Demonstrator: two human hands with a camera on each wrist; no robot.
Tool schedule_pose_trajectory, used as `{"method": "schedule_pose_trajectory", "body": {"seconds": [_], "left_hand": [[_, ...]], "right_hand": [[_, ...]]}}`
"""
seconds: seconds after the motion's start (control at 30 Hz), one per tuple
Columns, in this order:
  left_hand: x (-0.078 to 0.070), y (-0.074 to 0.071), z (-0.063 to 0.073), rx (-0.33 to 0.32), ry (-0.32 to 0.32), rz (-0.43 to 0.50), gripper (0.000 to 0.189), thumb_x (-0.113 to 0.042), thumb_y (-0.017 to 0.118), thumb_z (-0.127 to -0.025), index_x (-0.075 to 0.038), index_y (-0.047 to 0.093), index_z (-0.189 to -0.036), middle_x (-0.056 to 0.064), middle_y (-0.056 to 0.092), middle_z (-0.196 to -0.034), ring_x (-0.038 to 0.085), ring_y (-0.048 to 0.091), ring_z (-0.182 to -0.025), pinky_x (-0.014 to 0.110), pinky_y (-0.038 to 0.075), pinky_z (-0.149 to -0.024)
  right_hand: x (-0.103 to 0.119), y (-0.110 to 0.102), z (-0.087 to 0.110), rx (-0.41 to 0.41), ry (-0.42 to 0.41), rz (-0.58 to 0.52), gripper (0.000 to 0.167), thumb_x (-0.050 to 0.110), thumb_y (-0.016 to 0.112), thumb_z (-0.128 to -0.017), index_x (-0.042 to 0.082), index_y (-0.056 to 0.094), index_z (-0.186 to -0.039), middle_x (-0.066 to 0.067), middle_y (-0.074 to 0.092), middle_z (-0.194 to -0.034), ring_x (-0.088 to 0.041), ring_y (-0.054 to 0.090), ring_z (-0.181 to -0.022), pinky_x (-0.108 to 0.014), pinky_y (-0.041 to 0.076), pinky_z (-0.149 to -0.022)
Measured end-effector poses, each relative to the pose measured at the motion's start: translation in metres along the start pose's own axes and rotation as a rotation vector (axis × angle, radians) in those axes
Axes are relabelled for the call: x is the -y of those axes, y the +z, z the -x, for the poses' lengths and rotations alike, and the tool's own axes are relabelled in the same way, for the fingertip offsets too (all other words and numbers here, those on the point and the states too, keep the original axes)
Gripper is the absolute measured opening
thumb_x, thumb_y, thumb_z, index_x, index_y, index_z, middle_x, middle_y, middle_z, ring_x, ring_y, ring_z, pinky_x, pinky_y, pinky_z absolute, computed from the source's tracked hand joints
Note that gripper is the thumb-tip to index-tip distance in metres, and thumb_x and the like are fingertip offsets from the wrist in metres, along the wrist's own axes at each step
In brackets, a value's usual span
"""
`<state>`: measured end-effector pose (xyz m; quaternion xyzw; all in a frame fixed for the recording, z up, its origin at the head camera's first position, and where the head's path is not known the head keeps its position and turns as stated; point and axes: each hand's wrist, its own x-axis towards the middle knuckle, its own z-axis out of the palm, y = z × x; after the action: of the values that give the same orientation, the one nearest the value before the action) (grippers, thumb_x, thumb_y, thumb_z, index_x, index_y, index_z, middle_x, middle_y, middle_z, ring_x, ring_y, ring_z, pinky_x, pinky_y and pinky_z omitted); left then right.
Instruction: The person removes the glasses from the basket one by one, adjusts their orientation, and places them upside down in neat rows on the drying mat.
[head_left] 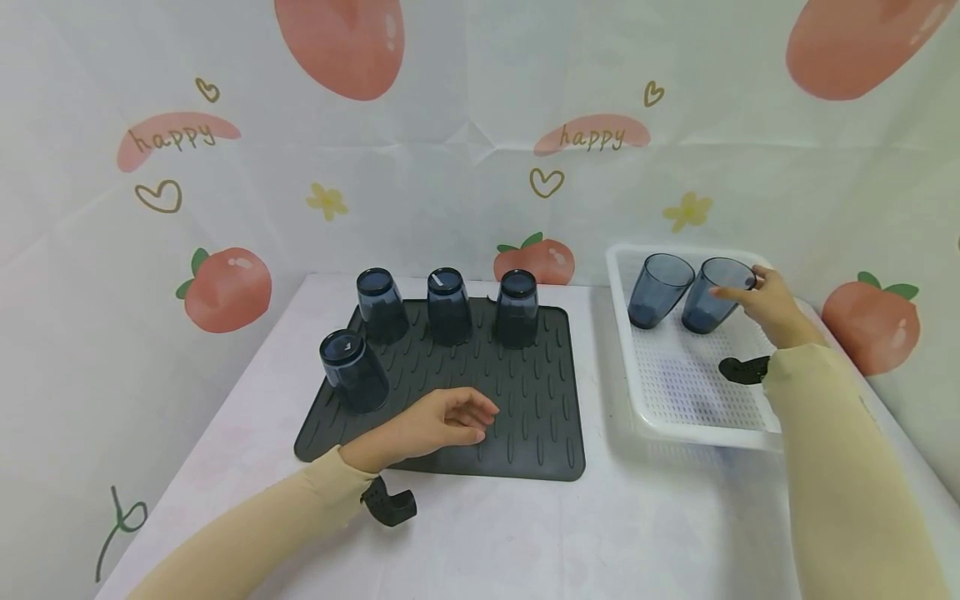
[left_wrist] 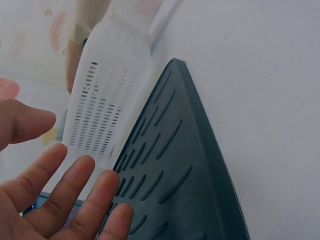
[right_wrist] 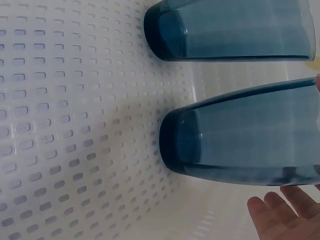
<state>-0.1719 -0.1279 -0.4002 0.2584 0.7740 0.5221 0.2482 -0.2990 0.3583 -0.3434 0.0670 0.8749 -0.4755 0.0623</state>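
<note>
My right hand [head_left: 780, 310] grips a blue drinking glass [head_left: 708, 302] near its rim, with the thumb on one side and fingers on the other. That glass stands upright, tilted, inside a white perforated basket [head_left: 637, 392]. Beside it a second blue glass [head_left: 656, 292] leans the same way. My left hand [head_left: 438, 425] hovers over the black ridged drying mat [head_left: 525, 450], holding nothing, its fingers loosely bent. Three dark blue glasses stand upside down along the mat's back edge, the middle one [head_left: 448, 308] among them. Another upturned glass [head_left: 356, 375] stands at the mat's left side.
The basket's rim [head_left: 622, 333] rises around the two glasses at the right of the white table [head_left: 600, 517]. A printed cloth backdrop [head_left: 465, 192] hangs directly behind the table. Black wrist straps with camera mounts [head_left: 390, 504] sit at both cuffs.
</note>
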Motion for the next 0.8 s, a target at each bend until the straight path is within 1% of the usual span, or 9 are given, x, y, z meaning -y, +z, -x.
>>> {"method": "schedule_pose_trajectory", "body": {"seconds": [0.1,0.17,0.4,0.47,0.53,0.73,0.8], "left_hand": [[0.000,0.000,0.000,-0.001,0.001,0.000,0.037,-0.011,0.065,-0.092,0.000,0.057,-0.127,0.019,0.060,-0.122,0.024,0.061,-0.109,0.022,0.052,-0.087],[0.000,-0.001,0.001,-0.003,0.001,-0.004,0.037,-0.012,0.065,-0.092,-0.001,0.057,-0.126,0.018,0.061,-0.122,0.024,0.061,-0.109,0.023,0.052,-0.087],[-0.001,-0.001,0.001,-0.011,-0.004,-0.004,0.035,-0.011,0.066,-0.092,-0.002,0.058,-0.125,0.018,0.061,-0.121,0.025,0.061,-0.109,0.023,0.052,-0.087],[-0.002,-0.001,0.001,-0.013,-0.006,-0.002,0.035,-0.011,0.066,-0.092,-0.002,0.058,-0.125,0.018,0.061,-0.121,0.025,0.061,-0.109,0.023,0.052,-0.087],[-0.002,-0.001,0.002,-0.015,-0.009,-0.003,0.035,-0.011,0.066,-0.092,-0.002,0.058,-0.125,0.018,0.061,-0.121,0.025,0.061,-0.108,0.023,0.052,-0.087],[-0.002,-0.001,0.003,-0.018,-0.018,-0.003,0.034,-0.011,0.066,-0.092,-0.003,0.059,-0.124,0.017,0.062,-0.120,0.022,0.062,-0.107,0.024,0.053,-0.087],[-0.002,-0.001,0.003,-0.020,-0.019,-0.004,0.034,-0.011,0.066,-0.092,-0.003,0.059,-0.124,0.017,0.062,-0.120,0.022,0.062,-0.107,0.024,0.053,-0.086]], "right_hand": [[-0.002,0.001,-0.003,-0.018,0.008,0.018,0.100,0.034,0.058,-0.096,-0.007,-0.018,-0.148,-0.037,-0.009,-0.153,-0.056,0.016,-0.138,-0.061,0.015,-0.114],[-0.005,0.001,-0.006,-0.030,0.013,0.030,0.101,0.035,0.058,-0.096,-0.007,-0.017,-0.147,-0.036,-0.008,-0.154,-0.055,0.016,-0.139,-0.061,0.016,-0.114],[-0.011,0.002,-0.015,-0.084,0.037,0.055,0.101,0.035,0.061,-0.094,-0.008,-0.013,-0.148,-0.032,-0.009,-0.156,-0.050,0.002,-0.143,-0.062,0.010,-0.115],[-0.011,0.003,-0.017,-0.097,0.040,0.055,0.100,0.032,0.061,-0.093,-0.009,-0.012,-0.149,-0.032,-0.007,-0.156,-0.050,0.002,-0.144,-0.061,0.010,-0.115],[-0.009,0.004,-0.017,-0.107,0.033,0.052,0.098,0.028,0.062,-0.093,-0.010,-0.010,-0.149,-0.033,-0.004,-0.156,-0.049,0.006,-0.144,-0.059,0.011,-0.116],[-0.005,0.007,-0.018,-0.119,0.017,0.040,0.096,0.020,0.063,-0.092,-0.012,-0.009,-0.148,-0.033,0.002,-0.156,-0.048,0.008,-0.144,-0.056,0.012,-0.117],[-0.004,0.008,-0.019,-0.118,0.020,0.019,0.096,0.018,0.063,-0.092,-0.011,-0.010,-0.148,-0.031,0.001,-0.157,-0.048,0.010,-0.143,-0.056,0.016,-0.117]]}}
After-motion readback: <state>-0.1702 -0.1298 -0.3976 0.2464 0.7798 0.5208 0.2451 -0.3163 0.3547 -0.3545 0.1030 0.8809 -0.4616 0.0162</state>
